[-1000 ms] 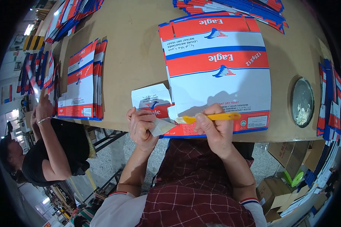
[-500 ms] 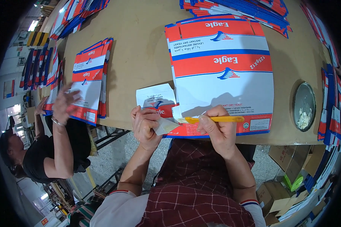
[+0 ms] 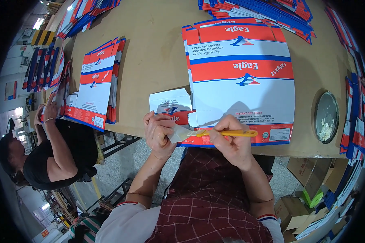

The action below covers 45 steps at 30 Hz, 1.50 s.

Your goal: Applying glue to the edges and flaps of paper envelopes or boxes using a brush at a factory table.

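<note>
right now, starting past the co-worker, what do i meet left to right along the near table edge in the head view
Carton stack → left hand holding a white flap → right hand holding the yellow brush → dish → cartons at the right.

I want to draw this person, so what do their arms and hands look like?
The left hand and right hand are bare, with no gloves. The forearms are bare too. The short sleeves are white, with red and blue trim at the edges. There's also a dark red apron with thin white crossing lines.
</note>
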Each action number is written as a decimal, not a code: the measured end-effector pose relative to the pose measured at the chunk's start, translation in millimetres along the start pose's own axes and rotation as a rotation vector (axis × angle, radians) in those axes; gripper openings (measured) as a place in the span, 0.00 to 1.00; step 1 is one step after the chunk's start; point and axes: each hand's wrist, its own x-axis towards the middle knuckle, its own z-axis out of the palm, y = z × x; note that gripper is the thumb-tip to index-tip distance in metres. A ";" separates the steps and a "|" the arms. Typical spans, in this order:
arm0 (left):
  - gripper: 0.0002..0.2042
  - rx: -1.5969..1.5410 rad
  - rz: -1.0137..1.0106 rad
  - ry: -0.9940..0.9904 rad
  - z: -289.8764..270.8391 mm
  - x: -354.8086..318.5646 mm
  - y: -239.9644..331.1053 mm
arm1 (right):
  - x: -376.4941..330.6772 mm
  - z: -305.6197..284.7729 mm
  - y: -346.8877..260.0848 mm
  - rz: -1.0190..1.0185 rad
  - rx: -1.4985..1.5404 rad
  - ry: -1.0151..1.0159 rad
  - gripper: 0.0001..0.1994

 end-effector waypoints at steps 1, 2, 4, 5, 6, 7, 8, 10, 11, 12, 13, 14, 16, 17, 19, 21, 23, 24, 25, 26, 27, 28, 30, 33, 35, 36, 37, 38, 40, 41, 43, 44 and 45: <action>0.17 -0.009 0.002 -0.003 -0.4 -0.3 -0.5 | 0.1 -1.1 -1.4 0.000 0.001 -0.003 0.07; 0.17 -0.017 0.004 -0.007 -1.0 -0.7 -0.8 | -0.4 -3.4 -2.2 0.011 0.001 -0.030 0.07; 0.17 -0.015 -0.001 -0.010 -0.3 0.0 0.2 | -1.7 -3.8 -0.8 0.021 -0.003 -0.056 0.07; 0.17 -0.014 -0.007 -0.015 -0.2 0.4 0.5 | -3.9 -1.4 2.9 0.017 0.040 0.012 0.07; 0.17 -0.014 -0.008 -0.014 -0.6 0.7 0.4 | -4.4 0.9 3.9 0.014 0.082 0.079 0.07; 0.17 -0.010 -0.003 -0.013 -0.9 1.1 0.0 | -3.9 2.5 2.7 0.014 0.082 0.078 0.07; 0.17 -0.006 0.001 -0.012 -1.0 1.2 -0.3 | -2.2 4.6 -0.7 -0.026 -0.005 0.042 0.07; 0.16 -0.009 -0.002 -0.015 -1.3 0.3 -1.0 | -2.0 6.9 -2.6 -0.077 -0.105 -0.012 0.06; 0.16 -0.013 -0.005 -0.018 -1.2 0.0 -1.2 | -2.2 5.4 -2.1 -0.078 -0.106 -0.013 0.06; 0.16 -0.012 -0.005 -0.017 -1.1 0.4 -1.3 | -2.3 2.1 -1.4 -0.100 -0.093 -0.021 0.06; 0.16 -0.009 -0.002 -0.009 -0.7 1.2 -1.6 | -2.2 0.5 -0.9 -0.122 -0.081 -0.029 0.06; 0.16 -0.007 0.001 -0.001 -0.5 2.1 -2.0 | -1.6 3.0 -0.5 -0.125 -0.081 -0.030 0.06; 0.16 -0.010 0.003 0.002 0.6 1.1 -2.9 | -2.1 8.7 0.5 -0.196 -0.058 0.050 0.06; 0.16 -0.010 0.004 0.004 1.0 0.9 -3.0 | -2.5 8.3 0.4 -0.198 -0.060 0.052 0.06; 0.16 -0.013 0.003 0.004 1.0 1.9 -1.4 | -2.8 6.8 -0.1 -0.157 -0.143 -0.088 0.07; 0.16 -0.009 0.006 0.010 0.5 3.1 -1.5 | -6.4 -0.2 4.7 -0.174 -0.137 -0.123 0.06; 0.15 -0.038 -0.044 -0.017 1.1 3.7 -3.5 | -13.8 -5.3 15.4 -0.128 0.072 0.220 0.06; 0.15 -0.040 -0.038 -0.006 1.7 4.1 -3.8 | -11.4 -11.6 14.9 -0.140 0.067 0.217 0.06; 0.13 -0.031 -0.081 -0.077 1.5 4.8 -4.1 | -4.4 -18.6 14.1 -0.077 0.408 0.340 0.04; 0.12 -0.023 -0.124 -0.147 1.5 5.9 -3.8 | 2.3 -23.6 12.7 -0.009 0.752 0.453 0.02; 0.12 -0.019 -0.116 -0.133 2.7 7.3 -4.0 | 7.5 -24.9 14.8 -0.021 0.751 0.443 0.02; 0.13 0.017 -0.212 -0.145 7.4 10.5 -1.9 | 10.4 -27.7 17.8 -0.019 0.816 0.498 0.01; 0.14 -0.020 -0.372 -0.168 6.0 21.1 5.5 | 10.5 -31.5 24.7 -0.023 0.865 0.506 0.02; 0.13 0.122 -0.073 -0.257 -16.3 24.6 21.3 | 14.0 -28.9 28.2 -0.054 0.900 0.481 0.02; 0.18 0.232 -0.003 -0.429 -31.0 16.2 45.5 | 15.4 -30.5 26.2 -0.061 0.901 0.483 0.03; 0.23 0.250 -0.010 -0.501 -34.0 11.7 57.1 | 17.1 -28.6 25.5 -0.059 0.936 0.486 0.03; 0.28 0.263 -0.012 -0.571 -36.0 9.5 66.0 | 18.1 -29.7 26.0 -0.061 0.968 0.492 0.03; 0.35 0.322 -0.012 -0.609 -30.5 -1.7 60.8 | 18.4 -34.0 34.9 -0.080 0.972 0.441 0.05; 0.35 0.382 -0.009 -0.581 -24.4 -11.5 44.9 | 17.7 -31.0 20.6 -0.091 0.902 0.418 0.06; 0.35 0.443 -0.012 -0.573 -23.6 -14.4 38.2 | 16.7 -29.1 13.1 -0.088 0.841 0.409 0.06; 0.35 0.448 -0.013 -0.551 -26.0 -16.5 33.0 | 1.2 -31.1 0.3 -0.163 0.731 0.379 0.09; 0.34 0.456 -0.040 -0.558 -28.0 -15.7 31.2 | -8.3 -34.3 -6.2 -0.231 0.289 0.449 0.09; 0.33 0.465 -0.068 -0.565 -30.8 -16.1 29.2 | -19.5 -39.0 -10.6 -0.295 -0.155 0.504 0.11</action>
